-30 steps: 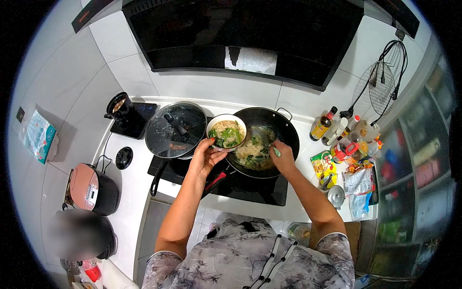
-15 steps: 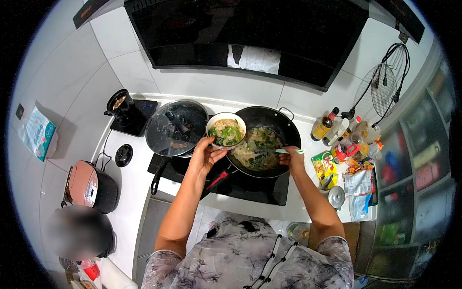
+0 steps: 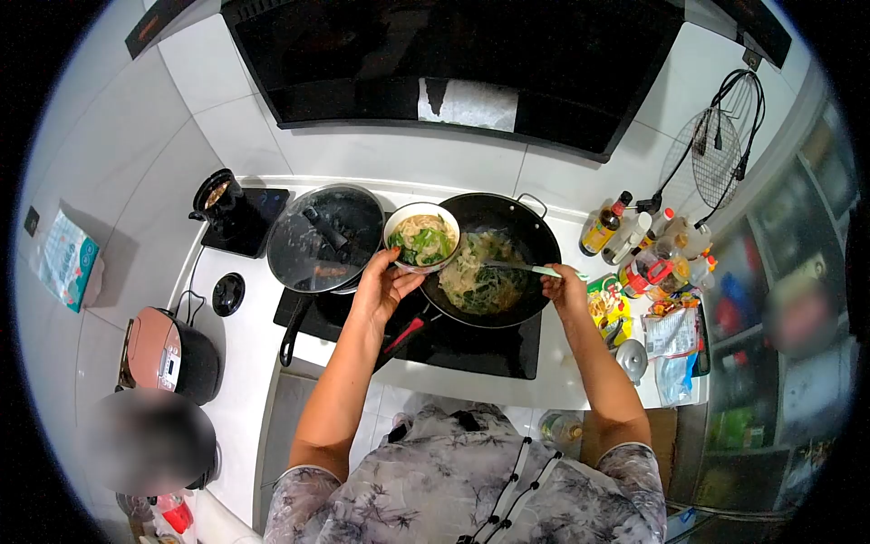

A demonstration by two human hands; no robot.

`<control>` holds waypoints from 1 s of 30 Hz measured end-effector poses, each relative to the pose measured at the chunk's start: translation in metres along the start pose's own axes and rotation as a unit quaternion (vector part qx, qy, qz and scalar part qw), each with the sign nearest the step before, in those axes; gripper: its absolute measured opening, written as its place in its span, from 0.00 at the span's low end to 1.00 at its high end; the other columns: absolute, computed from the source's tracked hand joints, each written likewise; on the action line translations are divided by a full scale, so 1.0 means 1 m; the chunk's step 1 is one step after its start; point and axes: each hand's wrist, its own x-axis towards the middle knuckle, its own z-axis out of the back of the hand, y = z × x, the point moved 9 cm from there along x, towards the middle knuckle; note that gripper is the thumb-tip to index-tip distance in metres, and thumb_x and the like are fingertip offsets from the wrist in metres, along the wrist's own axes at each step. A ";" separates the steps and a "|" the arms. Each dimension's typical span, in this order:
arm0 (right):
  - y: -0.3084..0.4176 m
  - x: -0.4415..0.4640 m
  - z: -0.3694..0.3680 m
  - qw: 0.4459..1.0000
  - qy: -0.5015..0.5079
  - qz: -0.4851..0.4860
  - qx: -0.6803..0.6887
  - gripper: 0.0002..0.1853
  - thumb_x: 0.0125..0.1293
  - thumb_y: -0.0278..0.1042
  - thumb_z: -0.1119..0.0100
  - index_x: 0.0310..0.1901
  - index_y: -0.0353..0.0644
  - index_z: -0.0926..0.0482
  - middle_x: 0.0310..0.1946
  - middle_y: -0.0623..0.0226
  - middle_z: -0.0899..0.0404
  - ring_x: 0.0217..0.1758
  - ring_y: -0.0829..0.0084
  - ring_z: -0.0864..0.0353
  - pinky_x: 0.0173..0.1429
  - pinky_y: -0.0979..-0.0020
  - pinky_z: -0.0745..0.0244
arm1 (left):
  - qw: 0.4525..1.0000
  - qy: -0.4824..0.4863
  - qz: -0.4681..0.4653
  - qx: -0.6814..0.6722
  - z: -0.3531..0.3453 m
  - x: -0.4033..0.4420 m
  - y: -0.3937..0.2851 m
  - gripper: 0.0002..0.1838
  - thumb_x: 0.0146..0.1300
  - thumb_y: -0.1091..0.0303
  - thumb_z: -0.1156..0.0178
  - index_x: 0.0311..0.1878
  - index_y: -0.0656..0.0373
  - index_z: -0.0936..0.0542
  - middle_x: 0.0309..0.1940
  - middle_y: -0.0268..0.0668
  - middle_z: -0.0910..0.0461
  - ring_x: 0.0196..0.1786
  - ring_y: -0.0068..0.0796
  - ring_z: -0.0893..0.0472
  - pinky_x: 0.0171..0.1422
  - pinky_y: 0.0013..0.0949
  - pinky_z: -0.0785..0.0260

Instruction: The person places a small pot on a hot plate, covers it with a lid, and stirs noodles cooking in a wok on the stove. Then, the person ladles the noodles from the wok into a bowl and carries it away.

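My left hand (image 3: 388, 285) is closed on the near side of a white bowl (image 3: 422, 238). Noodles and green leaves fill the bowl, which is held over the left rim of a black wok (image 3: 536, 227). Inside the wok lie noodles and greens (image 3: 485, 286) in some broth. Between the fingers of my right hand (image 3: 565, 288), at the wok's right edge, is the pale green handle of a cooking utensil (image 3: 546, 270). Its grey shaft reaches into the noodles; the head is buried there, so its shape cannot be made out.
Left of the bowl stands a glass-lidded pan (image 3: 313, 240) with a black handle (image 3: 292, 335). A pink-handled tool (image 3: 405, 335) lies in front of the wok. Sauce bottles (image 3: 605, 225) and packets (image 3: 671, 335) crowd the right counter; a rice cooker (image 3: 172, 354) occupies the left.
My right hand has drawn slightly to the right with the utensil, and more of its handle and shaft shows. The bowl stays at the wok's left rim.
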 end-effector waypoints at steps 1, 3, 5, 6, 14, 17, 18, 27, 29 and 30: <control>0.004 0.002 0.001 1.000 0.000 -0.001 0.000 0.12 0.59 0.34 0.46 0.37 0.33 0.23 0.22 0.59 0.22 0.21 0.71 0.23 0.23 0.72 0.26 | 1.000 -0.001 0.000 0.000 0.002 0.001 0.000 0.27 0.57 0.61 0.40 0.54 0.68 0.34 0.44 0.55 0.26 0.46 0.50 0.20 0.52 0.43 0.24; 0.020 0.005 0.000 1.000 0.020 0.017 -0.004 0.12 0.59 0.34 0.45 0.37 0.33 0.23 0.21 0.60 0.22 0.19 0.72 0.24 0.23 0.72 0.27 | 1.000 -0.004 0.005 -0.006 0.006 0.004 0.001 0.27 0.58 0.60 0.41 0.54 0.69 0.34 0.44 0.55 0.26 0.46 0.50 0.20 0.51 0.42 0.23; 0.036 0.001 -0.001 1.000 0.010 0.021 -0.008 0.12 0.58 0.33 0.46 0.37 0.33 0.23 0.21 0.60 0.22 0.18 0.73 0.24 0.22 0.74 0.27 | 1.000 -0.005 0.005 -0.008 0.007 0.004 0.001 0.27 0.58 0.60 0.41 0.54 0.69 0.34 0.44 0.54 0.26 0.46 0.50 0.20 0.50 0.42 0.23; 0.044 -0.002 -0.002 1.000 0.007 0.028 -0.007 0.12 0.59 0.33 0.46 0.37 0.32 0.23 0.21 0.60 0.22 0.18 0.74 0.24 0.22 0.74 0.27 | 1.000 -0.006 0.004 -0.010 0.007 0.003 0.000 0.27 0.58 0.60 0.40 0.54 0.69 0.34 0.44 0.54 0.26 0.46 0.50 0.20 0.50 0.42 0.23; 0.104 -0.013 -0.006 0.998 -0.002 0.064 -0.024 0.12 0.60 0.35 0.47 0.37 0.32 0.24 0.21 0.60 0.22 0.18 0.75 0.25 0.21 0.76 0.28 | 1.000 -0.015 0.014 0.002 0.013 0.005 0.000 0.24 0.56 0.58 0.39 0.50 0.62 0.31 0.44 0.52 0.25 0.46 0.45 0.20 0.51 0.40 0.24; 0.117 -0.006 0.000 0.997 0.001 0.076 -0.034 0.13 0.60 0.35 0.47 0.38 0.32 0.24 0.22 0.60 0.22 0.18 0.75 0.26 0.21 0.76 0.28 | 1.000 -0.014 0.013 0.003 0.012 0.004 0.000 0.24 0.55 0.58 0.38 0.51 0.62 0.31 0.44 0.52 0.25 0.45 0.45 0.19 0.50 0.39 0.23; 0.120 -0.005 0.001 0.997 0.001 0.069 -0.039 0.13 0.60 0.35 0.47 0.38 0.32 0.24 0.22 0.60 0.22 0.18 0.75 0.25 0.20 0.76 0.28 | 1.000 -0.017 0.010 0.004 0.012 0.003 0.000 0.24 0.55 0.59 0.38 0.51 0.62 0.32 0.43 0.52 0.25 0.44 0.44 0.19 0.50 0.39 0.23; 0.158 -0.016 -0.008 0.995 -0.010 0.070 -0.071 0.13 0.59 0.35 0.48 0.36 0.31 0.24 0.20 0.59 0.23 0.17 0.76 0.26 0.19 0.77 0.29 | 1.000 -0.008 -0.004 0.023 0.011 0.002 0.004 0.32 0.55 0.58 0.38 0.57 0.70 0.36 0.45 0.58 0.25 0.47 0.49 0.20 0.48 0.38 0.22; 0.167 -0.019 -0.015 0.995 0.002 0.080 -0.063 0.13 0.59 0.34 0.48 0.36 0.31 0.24 0.20 0.60 0.23 0.16 0.76 0.27 0.19 0.77 0.29 | 1.000 0.001 0.000 0.019 0.009 0.002 0.004 0.33 0.54 0.58 0.37 0.57 0.68 0.36 0.46 0.59 0.27 0.46 0.50 0.20 0.48 0.39 0.22; 0.170 -0.020 -0.015 0.995 -0.010 0.078 -0.065 0.12 0.59 0.34 0.49 0.36 0.31 0.24 0.19 0.60 0.23 0.16 0.76 0.27 0.19 0.78 0.30 | 1.000 -0.008 -0.005 0.019 0.006 -0.001 0.003 0.33 0.54 0.59 0.37 0.58 0.68 0.37 0.47 0.59 0.27 0.46 0.51 0.20 0.48 0.39 0.22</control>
